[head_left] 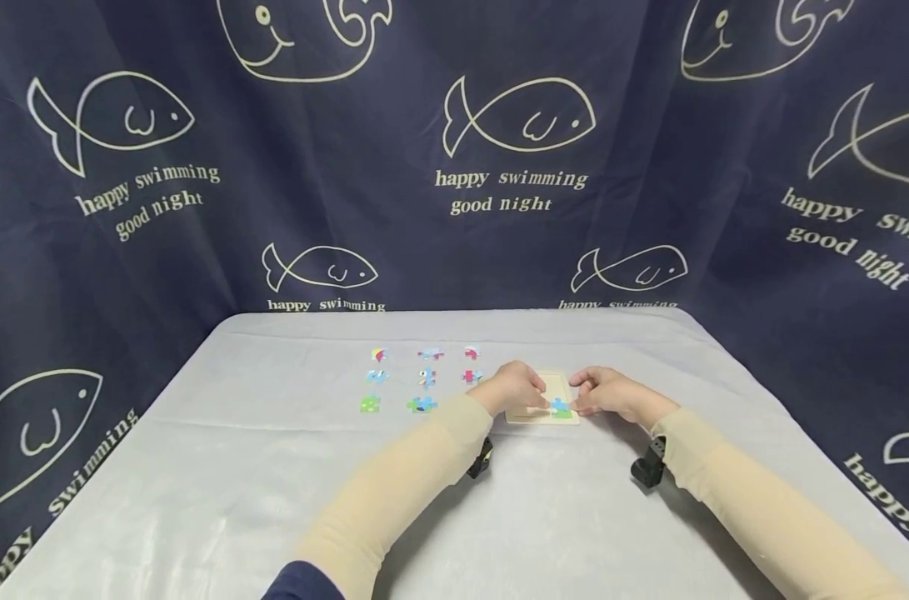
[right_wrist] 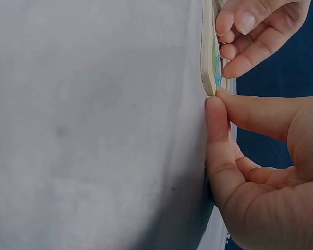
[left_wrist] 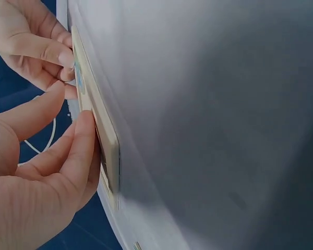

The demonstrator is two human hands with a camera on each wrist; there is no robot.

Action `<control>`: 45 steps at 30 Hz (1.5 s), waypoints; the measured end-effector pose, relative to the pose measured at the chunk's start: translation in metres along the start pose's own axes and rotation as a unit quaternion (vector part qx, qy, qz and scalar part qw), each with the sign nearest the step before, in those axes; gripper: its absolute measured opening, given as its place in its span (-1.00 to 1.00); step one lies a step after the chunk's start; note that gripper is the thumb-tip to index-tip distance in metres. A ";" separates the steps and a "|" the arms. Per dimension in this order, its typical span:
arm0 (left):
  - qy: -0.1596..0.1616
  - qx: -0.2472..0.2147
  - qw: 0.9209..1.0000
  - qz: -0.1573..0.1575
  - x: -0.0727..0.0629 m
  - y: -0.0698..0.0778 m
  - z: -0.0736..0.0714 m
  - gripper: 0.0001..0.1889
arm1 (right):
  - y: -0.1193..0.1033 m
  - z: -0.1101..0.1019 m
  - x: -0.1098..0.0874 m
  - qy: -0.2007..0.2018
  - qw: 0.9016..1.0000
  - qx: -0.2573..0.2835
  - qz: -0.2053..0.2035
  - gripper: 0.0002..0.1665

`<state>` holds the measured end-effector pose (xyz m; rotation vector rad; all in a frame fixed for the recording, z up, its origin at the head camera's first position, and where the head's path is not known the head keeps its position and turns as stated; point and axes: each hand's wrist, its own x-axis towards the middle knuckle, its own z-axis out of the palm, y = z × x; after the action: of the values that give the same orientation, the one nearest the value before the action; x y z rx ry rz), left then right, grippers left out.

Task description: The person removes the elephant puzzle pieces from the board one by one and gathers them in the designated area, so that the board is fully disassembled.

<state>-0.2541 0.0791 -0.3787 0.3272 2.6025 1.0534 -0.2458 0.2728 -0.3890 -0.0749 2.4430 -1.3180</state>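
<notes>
A shallow wooden puzzle tray (head_left: pixel 541 421) lies on the table with one blue-and-green jigsaw piece (head_left: pixel 561 408) in its near right corner. My left hand (head_left: pixel 511 387) reaches over the tray's left part. In the left wrist view its fingertips (left_wrist: pixel 86 119) rest against the tray, while the thumb stays apart from them. At the tray's right side, my right hand (head_left: pixel 607 392) pinches the corner between thumb and index finger, as the right wrist view shows at its fingertips (right_wrist: pixel 217 107). Part of the tray is covered by the left hand.
Left of the tray, several loose jigsaw pieces lie spaced in rows, among them a green piece (head_left: pixel 370 404) and a red one (head_left: pixel 471 377). A pale cloth (head_left: pixel 199 492) covers the table. Behind it hangs a dark blue curtain (head_left: pixel 409 225) with fish drawings.
</notes>
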 end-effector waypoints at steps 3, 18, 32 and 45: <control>0.003 0.019 1.000 0.014 0.001 0.003 0.001 -0.78 | -0.002 -0.002 -0.002 0.002 1.000 -0.001 -0.002 -0.35; -0.013 0.063 0.997 0.048 -0.004 0.015 0.005 -0.81 | 0.000 -0.010 -0.002 -0.001 1.000 0.000 -0.006 -0.39; -0.003 0.124 0.991 0.056 -0.003 0.014 0.012 -0.84 | 0.001 -0.002 -0.005 -0.005 1.000 0.022 -0.010 -0.37; 0.005 0.101 0.994 0.049 -0.002 0.013 0.010 -0.87 | 0.002 -0.001 0.000 0.001 1.000 0.019 0.003 -0.36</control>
<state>-0.2472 0.0943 -0.3759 0.5029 2.7316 0.8226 -0.2455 0.2741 -0.3900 -0.0553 2.4171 -1.3618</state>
